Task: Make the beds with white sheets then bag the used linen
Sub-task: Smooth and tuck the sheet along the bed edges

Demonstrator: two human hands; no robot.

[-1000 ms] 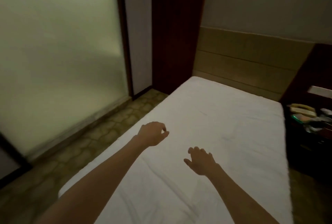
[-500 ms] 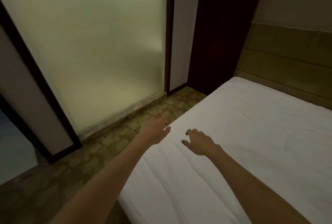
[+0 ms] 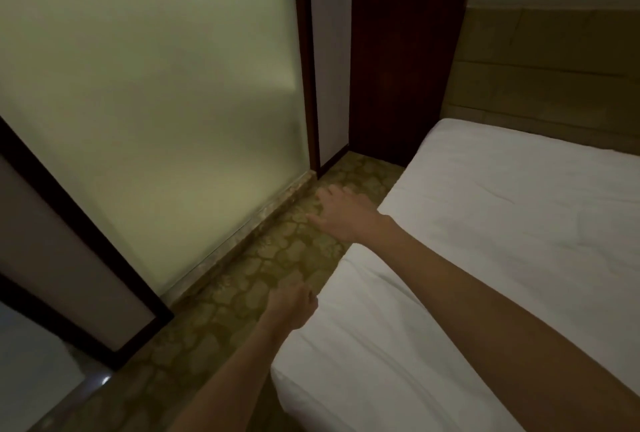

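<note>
A bed with a smooth white sheet [image 3: 502,241] fills the right side, its left edge running diagonally beside the floor. My left hand [image 3: 294,303] is curled right at that edge, near the lower part. Its fingertips meet the sheet's side, and whether they pinch the fabric is unclear. My right hand [image 3: 343,213] reaches across the bed and past its left edge. Its fingers are spread over the floor and hold nothing. No used linen or bag is in view.
A narrow strip of patterned green floor [image 3: 242,293] runs between the bed and a frosted glass panel [image 3: 156,102] in a dark frame. A dark wooden panel [image 3: 398,50] and a tan headboard [image 3: 554,78] stand at the bed's head.
My view has swung left toward the glass panel. Both hands have moved left from the top of the sheet to the bed's left edge, the right one passing beyond it.
</note>
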